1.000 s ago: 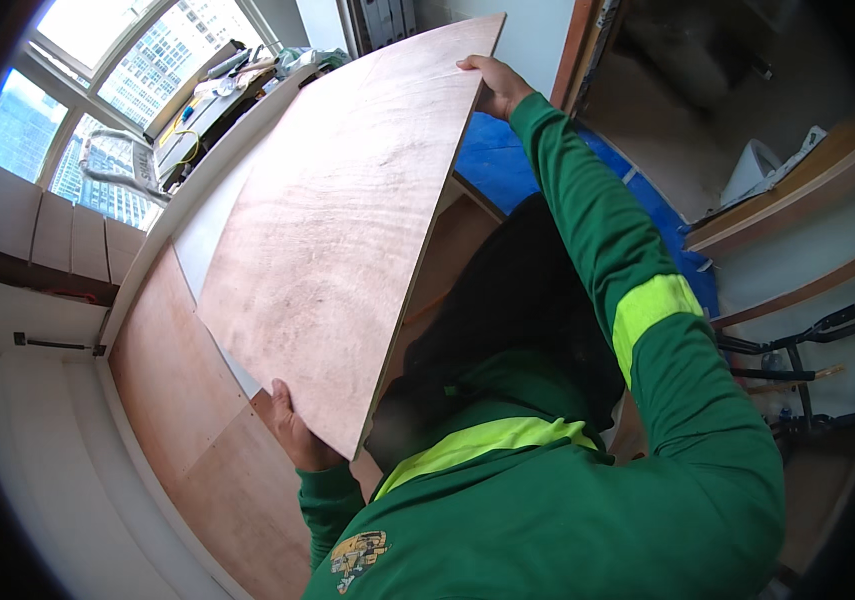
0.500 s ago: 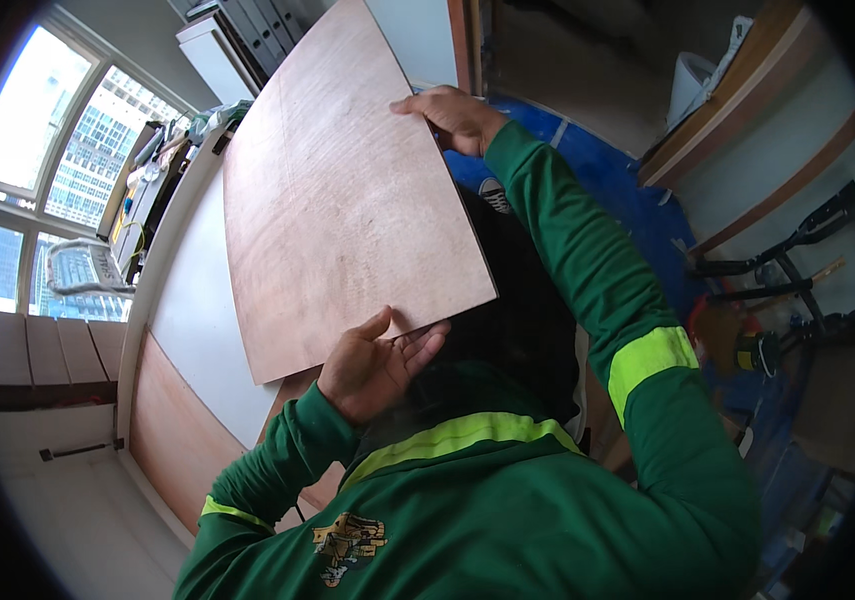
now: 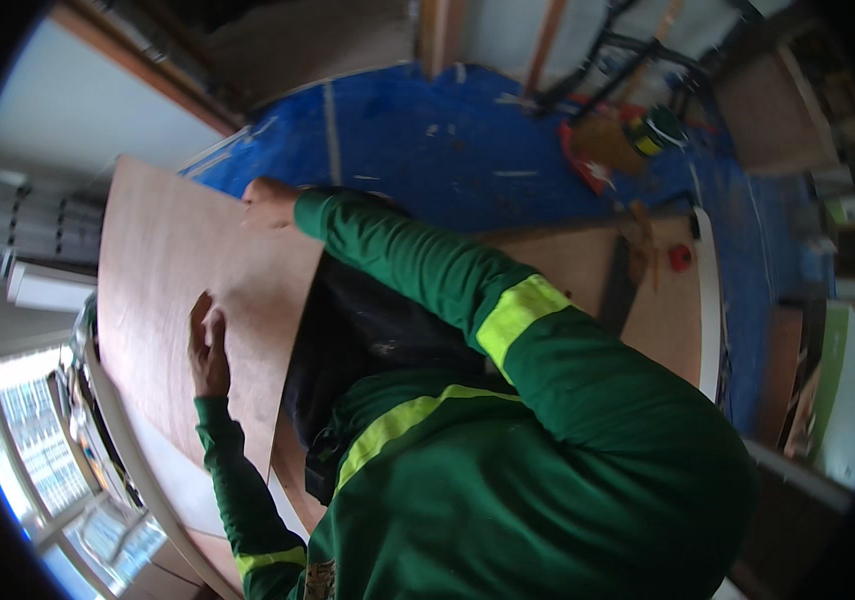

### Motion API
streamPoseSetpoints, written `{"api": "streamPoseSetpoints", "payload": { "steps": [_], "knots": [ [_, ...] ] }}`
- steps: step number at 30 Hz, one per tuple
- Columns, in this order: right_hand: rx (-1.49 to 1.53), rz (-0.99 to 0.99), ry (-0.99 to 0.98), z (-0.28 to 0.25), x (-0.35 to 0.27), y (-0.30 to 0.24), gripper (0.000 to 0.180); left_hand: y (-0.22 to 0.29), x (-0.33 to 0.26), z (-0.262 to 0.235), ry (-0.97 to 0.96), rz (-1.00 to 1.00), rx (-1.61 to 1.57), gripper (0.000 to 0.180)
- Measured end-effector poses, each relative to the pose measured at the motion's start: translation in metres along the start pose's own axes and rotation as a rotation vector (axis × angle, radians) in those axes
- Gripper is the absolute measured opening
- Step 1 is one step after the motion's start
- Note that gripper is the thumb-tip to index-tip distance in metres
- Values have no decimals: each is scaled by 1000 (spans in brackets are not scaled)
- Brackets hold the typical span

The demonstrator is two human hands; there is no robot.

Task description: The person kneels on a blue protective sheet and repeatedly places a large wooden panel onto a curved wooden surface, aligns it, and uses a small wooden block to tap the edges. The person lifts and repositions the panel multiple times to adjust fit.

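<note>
A large thin plywood sheet (image 3: 162,260) lies in front of me at the left, partly over a white work surface (image 3: 172,480). My right hand (image 3: 269,204) is closed around the sheet's right-hand edge, toward its far end. My left hand (image 3: 209,348) is over the sheet's face with its fingers stretched out and somewhat apart. Whether its fingertips press on the wood is hard to tell. Both forearms are in green sleeves with yellow bands.
To my right, a wooden board (image 3: 672,325) carries a dark flat tool (image 3: 619,285) and a small red object (image 3: 680,258). Blue sheeting (image 3: 427,130) covers the floor beyond. A dark bucket (image 3: 655,130) stands there near a black metal frame (image 3: 587,70). Windows (image 3: 42,430) are at the left.
The view has swung to the right, bringing in the board with tools. My left hand has gone from the sheet's near edge to over its face. My right hand still grips the edge.
</note>
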State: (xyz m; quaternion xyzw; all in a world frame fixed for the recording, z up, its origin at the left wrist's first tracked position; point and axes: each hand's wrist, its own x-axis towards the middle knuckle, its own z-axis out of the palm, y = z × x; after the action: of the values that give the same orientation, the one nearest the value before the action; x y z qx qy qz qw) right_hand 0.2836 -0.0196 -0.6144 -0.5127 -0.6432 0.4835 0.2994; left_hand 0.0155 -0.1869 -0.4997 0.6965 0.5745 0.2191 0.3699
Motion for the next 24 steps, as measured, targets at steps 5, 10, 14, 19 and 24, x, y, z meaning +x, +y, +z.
{"api": "streamPoseSetpoints", "payload": {
  "steps": [5, 10, 14, 19, 24],
  "knots": [
    [209, -125, 304, -28, -153, -35, 42, -83, -25, 44, 234, 188, 554, 70],
    [72, 172, 782, -112, -371, 5, 29, -74, -5, 53, 274, 282, 510, 70],
    [-291, 636, 625, -140, -517, 50, 41, -70, -9, 50, 289, 222, 516, 68],
    [-493, 610, 439, -47, -559, 68, 114, -90, 3, 35, 348, 189, 377, 55],
    [-388, 870, 704, -24, -587, 105, 88, -44, 78, 17, 363, 69, 345, 55]
  ]
}}
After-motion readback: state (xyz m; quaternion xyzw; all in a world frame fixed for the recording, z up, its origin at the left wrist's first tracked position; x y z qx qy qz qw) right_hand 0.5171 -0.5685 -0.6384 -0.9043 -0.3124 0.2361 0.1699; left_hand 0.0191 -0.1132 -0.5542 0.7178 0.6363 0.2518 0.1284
